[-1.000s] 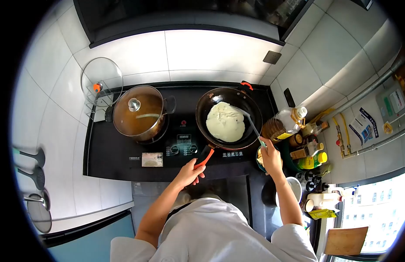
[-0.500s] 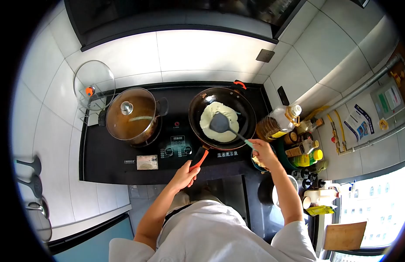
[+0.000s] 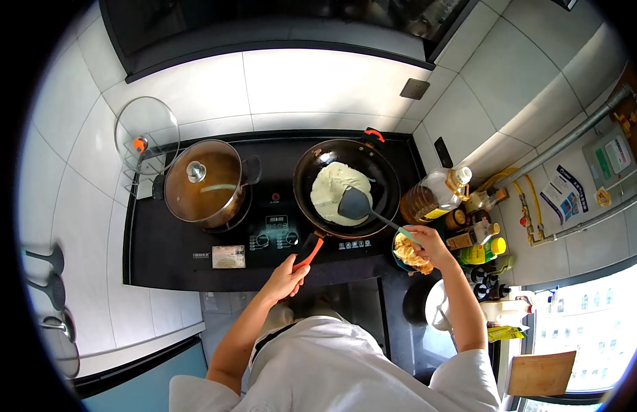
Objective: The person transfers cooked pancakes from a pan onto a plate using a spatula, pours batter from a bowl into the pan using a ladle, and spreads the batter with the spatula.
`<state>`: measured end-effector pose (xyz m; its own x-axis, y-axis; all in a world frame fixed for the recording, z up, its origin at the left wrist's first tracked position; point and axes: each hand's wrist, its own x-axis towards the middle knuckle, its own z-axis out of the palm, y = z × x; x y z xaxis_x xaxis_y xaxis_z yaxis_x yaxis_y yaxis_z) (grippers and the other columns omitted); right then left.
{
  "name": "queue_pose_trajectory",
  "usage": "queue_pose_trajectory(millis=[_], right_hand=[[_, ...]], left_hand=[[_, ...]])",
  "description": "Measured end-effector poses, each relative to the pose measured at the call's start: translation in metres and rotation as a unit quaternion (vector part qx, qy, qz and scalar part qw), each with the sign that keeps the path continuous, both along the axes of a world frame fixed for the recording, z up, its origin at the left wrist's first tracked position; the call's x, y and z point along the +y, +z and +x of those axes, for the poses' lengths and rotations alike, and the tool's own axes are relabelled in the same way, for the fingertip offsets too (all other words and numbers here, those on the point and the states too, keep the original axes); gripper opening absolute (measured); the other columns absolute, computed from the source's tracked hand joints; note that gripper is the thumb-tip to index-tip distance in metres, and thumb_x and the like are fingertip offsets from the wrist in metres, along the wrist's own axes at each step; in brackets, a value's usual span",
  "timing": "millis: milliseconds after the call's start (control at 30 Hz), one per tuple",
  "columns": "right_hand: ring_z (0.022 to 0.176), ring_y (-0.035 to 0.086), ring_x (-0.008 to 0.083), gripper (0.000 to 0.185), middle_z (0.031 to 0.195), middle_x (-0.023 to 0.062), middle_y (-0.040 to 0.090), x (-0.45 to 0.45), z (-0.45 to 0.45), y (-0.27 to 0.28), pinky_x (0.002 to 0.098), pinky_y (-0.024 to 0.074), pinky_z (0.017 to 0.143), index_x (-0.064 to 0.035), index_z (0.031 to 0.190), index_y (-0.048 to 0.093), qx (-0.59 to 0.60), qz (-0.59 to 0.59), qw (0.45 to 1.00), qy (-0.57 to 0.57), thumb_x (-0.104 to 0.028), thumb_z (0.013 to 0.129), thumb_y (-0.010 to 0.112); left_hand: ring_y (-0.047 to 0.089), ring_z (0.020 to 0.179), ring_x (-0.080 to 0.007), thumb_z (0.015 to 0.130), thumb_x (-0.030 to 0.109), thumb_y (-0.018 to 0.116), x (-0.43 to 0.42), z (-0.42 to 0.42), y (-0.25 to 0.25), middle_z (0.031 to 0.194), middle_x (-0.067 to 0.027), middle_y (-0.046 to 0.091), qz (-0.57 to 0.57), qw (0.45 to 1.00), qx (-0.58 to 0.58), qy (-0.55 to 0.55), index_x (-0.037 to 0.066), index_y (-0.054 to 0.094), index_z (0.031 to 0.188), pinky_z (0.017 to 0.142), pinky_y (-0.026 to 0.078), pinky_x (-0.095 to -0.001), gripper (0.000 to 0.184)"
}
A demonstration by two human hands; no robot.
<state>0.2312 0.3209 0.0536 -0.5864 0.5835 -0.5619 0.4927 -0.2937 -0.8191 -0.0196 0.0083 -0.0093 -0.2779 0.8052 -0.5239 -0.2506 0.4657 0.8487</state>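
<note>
A: Spatula [image 3: 355,204], where've we got it?

B: In the wok [image 3: 388,180], dark blade over the right side of the pale pancake [image 3: 331,190]. Whether it touches, we can't call. Long axis runs diagonally: blade end up-left, away from the body, handle end down-right.

A: Pancake and wok?

B: Pancake's spread flat, a bit left in the wok. We log the red-and-black wok handle [image 3: 309,253] pointing down-left, toward the body.

A: Hands, quick.

B: Right hand [image 3: 430,246]: fingers wrapped around the spatula's handle, back of the hand up, forearm slanting up-left from the sleeve. Left hand [image 3: 284,277]: fingers closed around the wok handle, forearm slanting up-right.

A: Nearby stuff?

B: We have a bowl of golden food [image 3: 409,253] just beside the right hand, partly under it. Oil bottle [image 3: 435,195] right of the wok. Covered pot [image 3: 212,180] on the left of the black hob [image 3: 171,237], well apart from both hands. Glass lid [image 3: 160,127] in a rack farther left.
</note>
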Motion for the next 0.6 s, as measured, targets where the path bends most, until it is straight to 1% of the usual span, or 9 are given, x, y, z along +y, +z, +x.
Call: queue_pose_trajectory(millis=[100, 200, 267, 300, 400, 500, 533, 600], right_hand=[[0.043, 0.033, 0.0049, 0.036, 0.064, 0.0001, 0.046, 0.016, -0.003, 0.005, 0.0195, 0.0235, 0.039, -0.0039, 0.13, 0.055, 0.0, 0.056, 0.998, -0.026, -0.013, 0.096, 0.046], [0.043, 0.035, 0.0051, 0.036, 0.063, 0.0004, 0.047, 0.023, -0.014, 0.007, 0.0193, 0.0238, 0.038, -0.0048, 0.13, 0.055, 0.015, 0.12, 0.992, -0.044, -0.014, 0.096, 0.046], [0.043, 0.035, 0.0051, 0.036, 0.062, 0.0001, 0.047, 0.018, -0.028, 0.006, 0.0195, 0.0241, 0.037, -0.0053, 0.13, 0.055, 0.026, 0.155, 0.986, -0.058, -0.014, 0.096, 0.047], [0.042, 0.034, 0.0051, 0.036, 0.061, -0.0003, 0.046, 0.016, -0.034, 0.004, 0.0195, 0.0244, 0.037, -0.006, 0.13, 0.054, 0.028, 0.139, 0.989, -0.044, -0.014, 0.096, 0.047], [0.041, 0.033, 0.0047, 0.036, 0.063, 0.0001, 0.046, -0.006, -0.054, -0.001, 0.0191, 0.0238, 0.036, -0.0064, 0.13, 0.054, 0.077, 0.048, 0.995, -0.053, -0.016, 0.096, 0.048], [0.042, 0.032, 0.0044, 0.036, 0.064, 0.0002, 0.046, -0.017, -0.067, -0.005, 0.0192, 0.0238, 0.037, -0.0054, 0.13, 0.053, 0.034, 0.015, 0.999, -0.017, -0.015, 0.096, 0.047], [0.042, 0.032, 0.0045, 0.036, 0.064, 0.0001, 0.045, -0.02, -0.069, -0.004, 0.0192, 0.0239, 0.037, -0.0053, 0.13, 0.053, 0.026, 0.001, 1.0, -0.009, -0.014, 0.096, 0.046], [0.042, 0.032, 0.0046, 0.036, 0.064, 0.0, 0.045, -0.016, -0.069, -0.008, 0.0194, 0.0239, 0.037, -0.0057, 0.131, 0.053, 0.012, 0.013, 1.0, -0.009, -0.014, 0.096, 0.045]], left_hand=[[0.048, 0.047, -0.0083, 0.097, 0.028, 0.057, 0.0, 0.001, 0.002, 0.071, -0.0052, 0.053, -0.002, 1.0, 0.0, 0.003, -0.01, 0.016, 0.145, 0.04, 0.038, -0.0237, 0.075], [0.044, 0.045, -0.0073, 0.098, 0.026, 0.056, 0.001, 0.003, 0.005, 0.071, -0.004, 0.051, -0.001, 1.0, 0.003, 0.013, -0.008, 0.026, 0.139, 0.038, 0.035, -0.0233, 0.062], [0.044, 0.045, -0.0073, 0.098, 0.026, 0.056, 0.001, 0.004, 0.007, 0.071, -0.0039, 0.051, -0.002, 1.0, 0.004, 0.015, -0.008, 0.025, 0.139, 0.038, 0.035, -0.0233, 0.062], [0.044, 0.045, -0.0073, 0.098, 0.026, 0.056, 0.001, 0.003, 0.008, 0.071, -0.0039, 0.051, -0.002, 1.0, 0.005, 0.017, -0.008, 0.025, 0.139, 0.038, 0.035, -0.0233, 0.062], [0.048, 0.048, -0.0081, 0.096, 0.03, 0.059, 0.0, 0.0, 0.001, 0.071, -0.0046, 0.054, -0.002, 1.0, -0.002, 0.004, -0.008, 0.022, 0.144, 0.041, 0.039, -0.0235, 0.072], [0.043, 0.044, -0.0069, 0.098, 0.026, 0.056, 0.0, 0.002, 0.002, 0.07, -0.0032, 0.051, 0.003, 1.0, 0.008, 0.005, -0.006, 0.035, 0.13, 0.038, 0.035, -0.0229, 0.051], [0.043, 0.044, -0.0068, 0.098, 0.026, 0.056, 0.001, 0.003, 0.004, 0.07, -0.0031, 0.051, 0.0, 1.0, 0.01, 0.015, -0.005, 0.037, 0.126, 0.038, 0.035, -0.023, 0.046], [0.043, 0.043, -0.0068, 0.098, 0.026, 0.056, 0.001, 0.006, 0.006, 0.069, -0.0028, 0.051, -0.005, 0.999, 0.017, 0.034, -0.002, 0.042, 0.116, 0.038, 0.035, -0.0232, 0.036]])
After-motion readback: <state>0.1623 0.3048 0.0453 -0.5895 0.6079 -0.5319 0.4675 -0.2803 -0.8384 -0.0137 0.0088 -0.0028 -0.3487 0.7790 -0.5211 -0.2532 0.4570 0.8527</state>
